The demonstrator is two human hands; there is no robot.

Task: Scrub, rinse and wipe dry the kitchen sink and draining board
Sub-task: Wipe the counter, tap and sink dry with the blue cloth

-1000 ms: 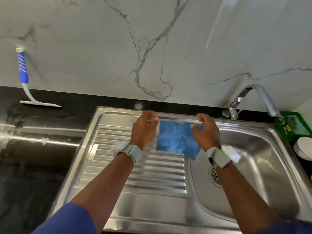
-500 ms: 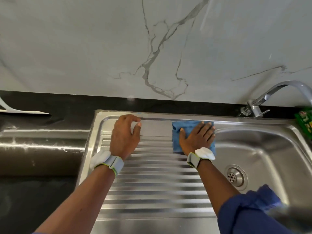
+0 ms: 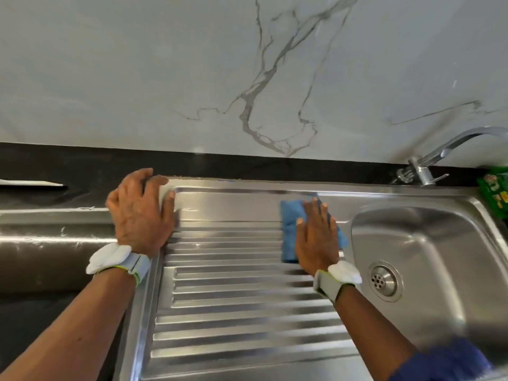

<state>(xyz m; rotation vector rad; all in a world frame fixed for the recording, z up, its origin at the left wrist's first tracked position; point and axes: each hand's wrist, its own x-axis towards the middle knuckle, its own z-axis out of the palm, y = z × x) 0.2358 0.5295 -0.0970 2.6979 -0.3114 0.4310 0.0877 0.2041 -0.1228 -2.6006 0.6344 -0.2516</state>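
Presses a folded blue cloth flat against the draining board with the right hand, at the board's far right end, just beside the rim of the sink bowl. Lays the right fingers straight and close together over the cloth, thumb out to the left, with cloth showing past the fingertips and on both sides of the palm. Rests the left hand on the far left corner of the steel unit, where its rim meets the black table. Bends the left fingers loosely over that corner, slightly spread, thumb along the raised inner lip, pinching nothing. Wears a grey strap with a white pad on each wrist, and a dark blue sleeve on the right forearm, blurred at lower right. Faces a white veined marble wall, with a chrome tap behind the bowl, a round drain strainer in the bowl's floor, a green packet at the right edge, and a flat white object on the table at far left, too little seen to name.
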